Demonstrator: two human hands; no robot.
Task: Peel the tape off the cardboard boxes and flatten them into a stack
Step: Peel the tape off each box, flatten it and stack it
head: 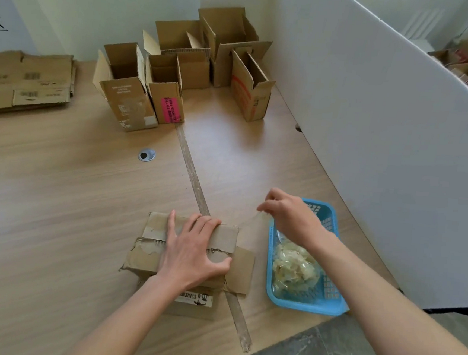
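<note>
Head camera looks forward and down, close over the wooden table (56, 190).

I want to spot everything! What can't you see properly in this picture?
- Head view: the box top's middle, covered by the left hand.
- Whether the right hand pinches clear tape: too faint.
- Flattened stack: cut off by the left edge.
- Pink label words: too small.

left hand (192, 254) pressing box (146, 257), right hand (289, 216) pinching tape (262, 214) over basket (301, 303)
</note>
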